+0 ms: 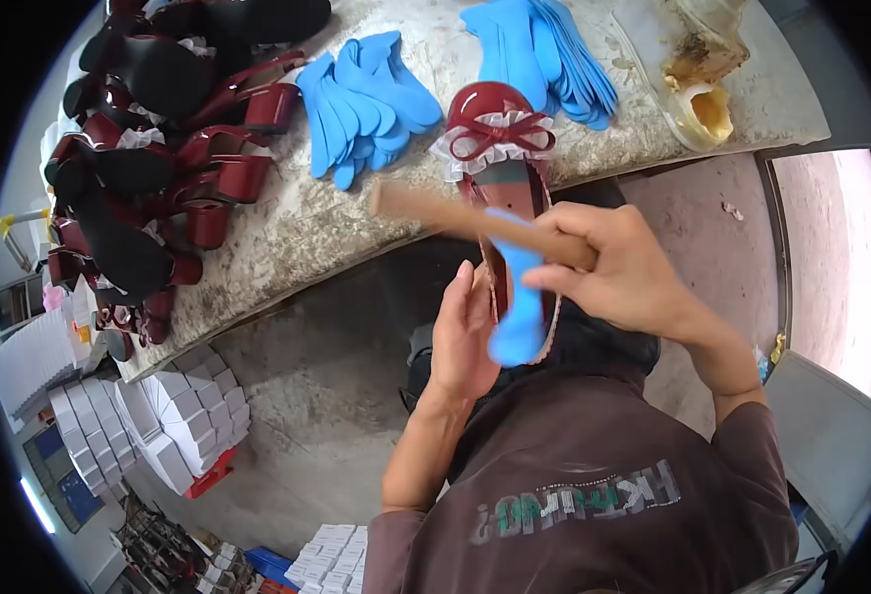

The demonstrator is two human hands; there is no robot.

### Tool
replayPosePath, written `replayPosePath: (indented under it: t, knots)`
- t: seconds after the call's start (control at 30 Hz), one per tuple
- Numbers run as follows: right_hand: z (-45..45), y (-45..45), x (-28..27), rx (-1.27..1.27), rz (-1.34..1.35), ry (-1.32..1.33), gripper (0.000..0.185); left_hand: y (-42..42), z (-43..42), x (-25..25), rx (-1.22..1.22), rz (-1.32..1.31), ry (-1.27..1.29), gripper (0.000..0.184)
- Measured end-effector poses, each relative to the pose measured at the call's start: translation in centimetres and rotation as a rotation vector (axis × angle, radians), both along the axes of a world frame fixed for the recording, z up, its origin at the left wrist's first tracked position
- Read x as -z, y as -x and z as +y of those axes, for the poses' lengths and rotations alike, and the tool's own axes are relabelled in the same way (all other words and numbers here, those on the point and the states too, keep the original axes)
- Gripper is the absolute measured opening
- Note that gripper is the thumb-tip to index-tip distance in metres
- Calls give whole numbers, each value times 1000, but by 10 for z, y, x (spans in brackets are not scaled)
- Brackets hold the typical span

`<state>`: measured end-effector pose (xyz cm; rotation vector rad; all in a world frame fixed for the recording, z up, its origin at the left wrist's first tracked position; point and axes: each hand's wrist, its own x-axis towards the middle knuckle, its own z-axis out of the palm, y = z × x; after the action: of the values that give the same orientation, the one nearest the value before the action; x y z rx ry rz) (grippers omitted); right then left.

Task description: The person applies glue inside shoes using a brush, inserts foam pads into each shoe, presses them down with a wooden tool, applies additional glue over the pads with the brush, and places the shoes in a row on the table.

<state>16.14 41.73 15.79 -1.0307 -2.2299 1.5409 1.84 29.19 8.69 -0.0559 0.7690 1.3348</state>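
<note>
A glossy dark red shoe (495, 104) with a bow and white ruffle points its toe toward the bench, over the bench's front edge. My left hand (463, 342) grips the heel end of the shoe from its left side. Over the shoe's opening, my right hand (619, 269) is closed round a wooden stick (435, 212), whose far end is blurred and points left. The same hand pinches a blue insole (518, 322), which hangs above the inside of the shoe, its lower end smeared by motion.
Blue insoles lie fanned out in two piles, a left pile (366, 109) and a right pile (544, 54), on the stained bench (307, 233). Several red shoes (223, 168) crowd its left end. A glue-crusted container (705, 111) lies at the right. White boxes (183, 411) stand below left.
</note>
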Motion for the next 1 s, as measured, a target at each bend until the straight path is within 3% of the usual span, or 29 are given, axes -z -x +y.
replayPosePath:
  t: [0.07,0.2,0.27,0.5,0.6,0.7,0.77,0.83,0.87,0.9,0.97,1.0]
  knots:
    - [-5,3,27,71,55,-83,23,-3,1,0,-81,36,98,55]
    - [-7,5,37,161,108,-141,20,2,-8,8,68,89,-36,45]
    - [-6,3,45,162,128,-230,21,9,-8,17,182,121,-130,49]
    - [-3,4,49,149,128,-295,23,4,-6,10,289,415,-95,59]
    - [-5,5,50,159,119,-305,25,3,-7,14,304,560,-104,42]
    - [-7,6,52,180,112,-378,30,0,-6,14,331,630,-107,42]
    - [-4,9,47,190,75,-735,37,-1,-4,8,330,572,-73,57]
    - [-3,-1,39,113,113,-792,37,0,-6,7,354,484,-35,53]
    - [-4,-1,37,70,132,-818,37,1,-7,7,413,673,-81,57]
    - [-6,-2,34,26,151,-843,37,2,-8,6,398,677,-79,57]
    - [-11,0,31,-128,-148,-678,32,0,-7,6,356,518,-44,65]
    - [-9,4,34,-173,-159,-657,31,1,-10,13,318,363,-52,69]
